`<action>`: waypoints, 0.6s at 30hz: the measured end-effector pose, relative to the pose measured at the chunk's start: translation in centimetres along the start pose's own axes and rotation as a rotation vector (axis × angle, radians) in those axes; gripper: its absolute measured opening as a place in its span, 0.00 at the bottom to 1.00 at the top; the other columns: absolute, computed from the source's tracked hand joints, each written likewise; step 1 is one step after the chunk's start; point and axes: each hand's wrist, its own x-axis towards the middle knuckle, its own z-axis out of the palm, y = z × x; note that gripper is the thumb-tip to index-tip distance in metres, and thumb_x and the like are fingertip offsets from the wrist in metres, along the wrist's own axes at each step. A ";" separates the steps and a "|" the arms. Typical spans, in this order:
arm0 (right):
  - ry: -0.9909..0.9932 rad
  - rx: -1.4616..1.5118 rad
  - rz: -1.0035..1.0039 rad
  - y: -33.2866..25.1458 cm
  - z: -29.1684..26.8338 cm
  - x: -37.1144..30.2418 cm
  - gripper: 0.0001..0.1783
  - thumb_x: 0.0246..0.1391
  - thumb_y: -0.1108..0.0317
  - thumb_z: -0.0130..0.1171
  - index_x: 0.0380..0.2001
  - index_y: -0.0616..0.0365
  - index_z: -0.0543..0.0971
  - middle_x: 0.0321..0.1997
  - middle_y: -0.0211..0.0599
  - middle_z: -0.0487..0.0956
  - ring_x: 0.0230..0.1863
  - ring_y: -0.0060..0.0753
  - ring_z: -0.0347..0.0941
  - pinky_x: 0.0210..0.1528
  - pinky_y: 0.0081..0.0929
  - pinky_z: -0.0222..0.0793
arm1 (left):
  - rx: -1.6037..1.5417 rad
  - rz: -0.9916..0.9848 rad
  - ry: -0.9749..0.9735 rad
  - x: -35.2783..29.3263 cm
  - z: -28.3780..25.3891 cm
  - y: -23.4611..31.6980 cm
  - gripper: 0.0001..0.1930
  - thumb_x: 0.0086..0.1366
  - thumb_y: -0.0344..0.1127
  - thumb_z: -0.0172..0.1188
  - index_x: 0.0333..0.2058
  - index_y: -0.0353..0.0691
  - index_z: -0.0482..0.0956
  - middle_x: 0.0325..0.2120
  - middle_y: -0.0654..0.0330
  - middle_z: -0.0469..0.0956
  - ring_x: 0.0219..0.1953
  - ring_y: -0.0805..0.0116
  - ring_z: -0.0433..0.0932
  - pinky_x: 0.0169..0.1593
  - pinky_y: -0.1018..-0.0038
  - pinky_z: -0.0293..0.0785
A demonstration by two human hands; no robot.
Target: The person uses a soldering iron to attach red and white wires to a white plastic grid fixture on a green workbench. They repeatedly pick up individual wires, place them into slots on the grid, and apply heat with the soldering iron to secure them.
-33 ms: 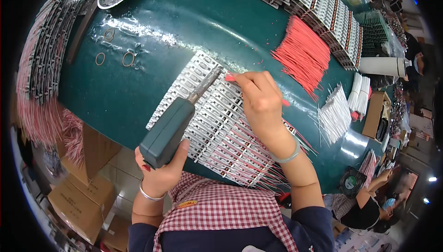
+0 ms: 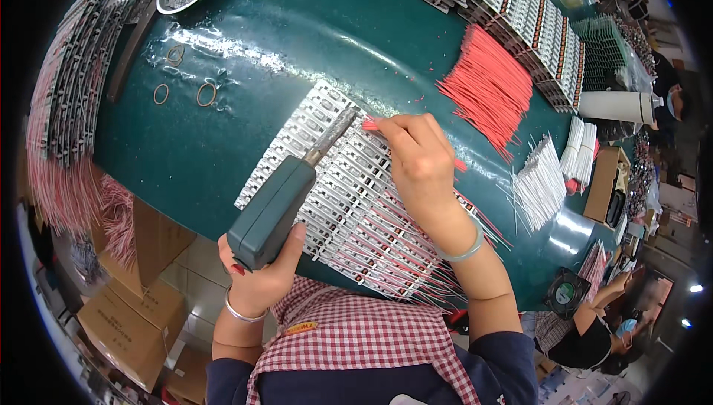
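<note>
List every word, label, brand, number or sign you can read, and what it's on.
Brown cardboard box, lower left: dark printed characters, not copied here.
Orange-yellow label on the checked apron: lettering too small to read in full.
Black fan, lower right: green centre, markings too small.
Dark green tool in the left hand: no print visible.

a tiny nudge there: the gun [image 2: 272, 210] in the left hand [image 2: 269, 279] edges its green body slightly rightward!
</note>
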 end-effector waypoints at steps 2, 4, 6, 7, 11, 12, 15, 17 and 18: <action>-0.002 -0.007 -0.002 0.0 0.1 -0.1 0.19 0.39 0.84 0.61 0.39 0.63 0.82 0.36 0.39 0.78 0.37 0.41 0.74 0.37 0.35 0.75 | 0.043 0.050 -0.009 0.3 0.3 0.0 0.10 0.54 0.26 0.72 0.36 0.31 0.84 0.31 0.54 0.84 0.27 0.70 0.82 0.31 0.76 0.76; -0.012 -0.010 -0.004 0.1 0.0 -0.2 0.19 0.38 0.84 0.61 0.39 0.64 0.82 0.36 0.40 0.78 0.37 0.41 0.74 0.37 0.35 0.74 | 0.040 0.063 -0.017 0.8 0.6 0.4 0.09 0.55 0.25 0.71 0.36 0.31 0.84 0.30 0.55 0.84 0.27 0.70 0.82 0.31 0.76 0.76; -0.030 -0.010 -0.005 0.0 -0.1 -0.1 0.19 0.38 0.84 0.61 0.39 0.65 0.82 0.36 0.40 0.78 0.38 0.41 0.74 0.37 0.35 0.74 | 0.033 0.051 -0.024 0.9 0.8 0.7 0.09 0.55 0.24 0.71 0.35 0.31 0.84 0.29 0.56 0.83 0.26 0.70 0.81 0.31 0.76 0.76; -0.028 -0.015 -0.013 0.0 -0.2 -0.1 0.19 0.38 0.83 0.61 0.39 0.65 0.82 0.37 0.40 0.78 0.38 0.41 0.74 0.37 0.35 0.74 | 0.030 0.045 -0.027 0.9 0.9 0.8 0.08 0.55 0.24 0.70 0.35 0.31 0.84 0.29 0.56 0.83 0.26 0.70 0.81 0.32 0.75 0.76; -0.029 -0.024 -0.025 0.0 -0.4 0.0 0.19 0.38 0.83 0.61 0.39 0.66 0.82 0.37 0.41 0.78 0.38 0.41 0.74 0.36 0.34 0.75 | 0.035 0.081 -0.035 1.0 1.0 0.6 0.09 0.55 0.23 0.70 0.36 0.31 0.84 0.30 0.56 0.83 0.27 0.70 0.80 0.32 0.75 0.76; -0.032 -0.022 -0.025 0.0 -0.4 0.0 0.19 0.38 0.83 0.61 0.39 0.67 0.82 0.37 0.41 0.78 0.39 0.42 0.74 0.36 0.34 0.75 | 0.034 0.086 -0.035 1.0 1.1 0.4 0.09 0.55 0.23 0.70 0.36 0.31 0.84 0.30 0.56 0.82 0.27 0.70 0.80 0.32 0.75 0.76; -0.031 -0.013 -0.016 -0.3 -0.4 0.0 0.19 0.38 0.83 0.61 0.40 0.67 0.82 0.37 0.41 0.77 0.39 0.41 0.74 0.36 0.34 0.75 | 0.007 0.049 -0.042 1.1 1.1 0.7 0.09 0.55 0.22 0.70 0.35 0.30 0.83 0.30 0.56 0.82 0.27 0.71 0.80 0.32 0.76 0.75; -0.037 -0.015 -0.017 -0.3 -0.4 0.0 0.19 0.38 0.84 0.61 0.40 0.67 0.82 0.37 0.41 0.77 0.39 0.41 0.74 0.36 0.34 0.75 | -0.004 0.029 -0.043 1.2 1.1 1.0 0.09 0.55 0.22 0.69 0.36 0.29 0.83 0.30 0.56 0.82 0.27 0.71 0.80 0.32 0.76 0.75; -0.041 -0.017 -0.016 -0.2 -0.4 0.0 0.19 0.39 0.84 0.61 0.40 0.67 0.82 0.37 0.41 0.77 0.39 0.41 0.74 0.35 0.34 0.75 | -0.004 0.028 -0.043 1.2 1.2 1.0 0.09 0.56 0.22 0.69 0.36 0.29 0.83 0.30 0.56 0.82 0.27 0.72 0.80 0.32 0.76 0.75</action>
